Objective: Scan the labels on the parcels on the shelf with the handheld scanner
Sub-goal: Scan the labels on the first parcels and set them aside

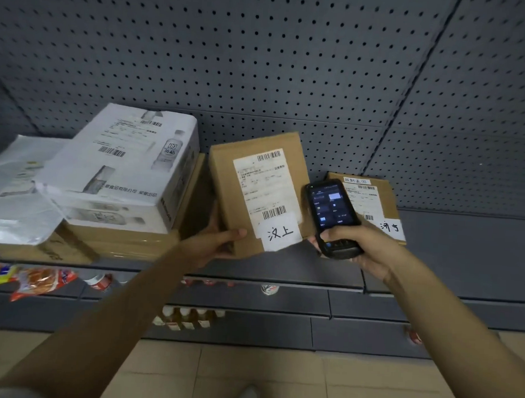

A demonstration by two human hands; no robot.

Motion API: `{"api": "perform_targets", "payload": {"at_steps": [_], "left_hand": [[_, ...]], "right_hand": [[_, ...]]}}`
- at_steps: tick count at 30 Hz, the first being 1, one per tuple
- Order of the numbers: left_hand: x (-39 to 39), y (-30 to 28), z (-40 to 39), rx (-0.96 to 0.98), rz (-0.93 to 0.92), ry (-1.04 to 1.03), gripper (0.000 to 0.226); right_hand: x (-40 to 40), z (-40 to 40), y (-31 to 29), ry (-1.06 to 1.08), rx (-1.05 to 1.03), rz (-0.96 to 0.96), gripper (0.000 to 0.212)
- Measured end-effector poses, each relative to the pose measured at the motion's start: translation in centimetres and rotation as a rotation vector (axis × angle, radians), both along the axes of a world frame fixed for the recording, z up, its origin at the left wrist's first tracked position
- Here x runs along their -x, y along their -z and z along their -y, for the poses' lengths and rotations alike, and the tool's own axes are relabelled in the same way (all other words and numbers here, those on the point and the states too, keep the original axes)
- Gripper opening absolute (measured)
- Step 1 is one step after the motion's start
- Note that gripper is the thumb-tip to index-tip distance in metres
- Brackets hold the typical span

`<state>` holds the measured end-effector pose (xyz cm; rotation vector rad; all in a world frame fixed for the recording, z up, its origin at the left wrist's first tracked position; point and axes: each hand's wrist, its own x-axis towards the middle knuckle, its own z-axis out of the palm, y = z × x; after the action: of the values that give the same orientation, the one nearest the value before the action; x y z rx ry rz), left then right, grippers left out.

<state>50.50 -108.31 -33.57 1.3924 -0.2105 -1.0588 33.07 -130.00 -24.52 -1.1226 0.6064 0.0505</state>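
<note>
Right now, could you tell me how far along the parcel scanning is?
Nothing shows which labels are already scanned. In hand: the left hand tilts up the brown parcel while the right hand holds the scanner beside its label. Possibly left: the white carton and the flat parcel.

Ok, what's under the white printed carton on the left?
The white printed carton sits on a brown cardboard box whose front face shows beneath it. A white plastic bag covers that box's left end, so anything there is hidden.
</note>
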Motion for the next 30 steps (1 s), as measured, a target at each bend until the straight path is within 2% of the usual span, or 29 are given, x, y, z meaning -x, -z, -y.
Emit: {"api": "perform_targets", "payload": {"at_steps": [3, 5, 8, 11, 15, 23, 30], "left_hand": [[0.3, -3.4, 0.7, 0.017, 0.188, 0.03, 0.139], [0.9, -5.1, 0.7, 0.016, 0.272, 0.052, 0.15], [2.1, -6.4, 0.3, 0.02, 0.337, 0.062, 0.154], [3.3, -6.5, -0.6, 0.018, 0.347, 0.045, 0.151], [4.6, -5.9, -1.9, 0.022, 0.337, 0.024, 0.151], [4.4, -6.4, -2.2, 0.0, 0.367, 0.114, 0.151], [3.9, -6.0, -2.9, -0.018, 0.378, 0.091, 0.147]], "right_hand": [[1.6, -0.9, -3.9, 0.008, -0.039, 0.065, 0.038], [3.3, -1.8, -6.0, 0.001, -0.132, 0.094, 0.043], [6.4, -3.7, -7.8, -0.058, -0.175, 0.108, 0.052], [9.2, -5.5, -8.4, -0.102, -0.268, 0.059, 0.047], [11.3, -7.4, -8.1, -0.158, -0.352, -0.026, 0.05], [11.4, -9.0, -8.1, -0.145, -0.343, -0.084, 0.05], [11.6, -9.9, -8.4, -0.121, -0.344, -0.07, 0.051]]}}
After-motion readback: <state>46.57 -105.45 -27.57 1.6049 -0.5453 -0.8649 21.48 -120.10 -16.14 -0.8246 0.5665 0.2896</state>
